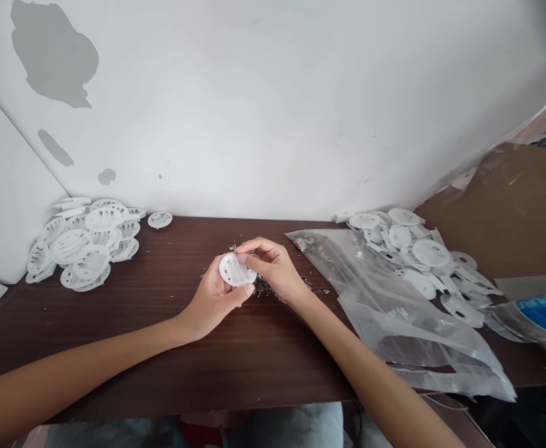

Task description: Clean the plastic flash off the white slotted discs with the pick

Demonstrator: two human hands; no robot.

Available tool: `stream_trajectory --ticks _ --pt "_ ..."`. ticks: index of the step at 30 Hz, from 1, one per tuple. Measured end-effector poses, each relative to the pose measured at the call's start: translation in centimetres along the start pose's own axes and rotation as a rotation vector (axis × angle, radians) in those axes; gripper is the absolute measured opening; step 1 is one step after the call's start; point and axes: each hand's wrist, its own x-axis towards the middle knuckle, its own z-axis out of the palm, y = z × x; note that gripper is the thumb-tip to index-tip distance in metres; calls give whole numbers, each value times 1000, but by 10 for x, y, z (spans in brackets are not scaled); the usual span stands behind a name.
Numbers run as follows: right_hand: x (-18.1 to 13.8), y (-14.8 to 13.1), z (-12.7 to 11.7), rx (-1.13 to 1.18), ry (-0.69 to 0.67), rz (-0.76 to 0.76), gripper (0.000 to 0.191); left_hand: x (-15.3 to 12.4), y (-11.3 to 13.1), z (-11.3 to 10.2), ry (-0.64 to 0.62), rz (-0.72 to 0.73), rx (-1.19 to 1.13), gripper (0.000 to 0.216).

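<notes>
My left hand (214, 298) grips a round white plastic disc (236, 271) with slots across its face, thumb along the lower edge. At the disc's upper edge, my right hand (273, 264) has its thumb and forefinger pinched together. Whatever lies between those fingertips is too small to make out. Behind and under the hands a heap of tiny dark metal parts (264, 286) is scattered on the dark brown table (170, 348), partly hidden by my right hand.
On the left is a pile of slotted white discs (90, 261), with a single disc (159, 219) beside it. A clear plastic bag (385, 311) lies on the right, next to a pile of white plastic pieces (431, 255). A blue-labelled bottle (541, 315) lies at far right.
</notes>
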Motion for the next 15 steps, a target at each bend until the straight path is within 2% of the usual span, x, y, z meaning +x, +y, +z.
stream_trajectory --ticks 15 --pt "1 -1 -2 -46 -69 -10 11 0 2 1 19 -24 1 54"
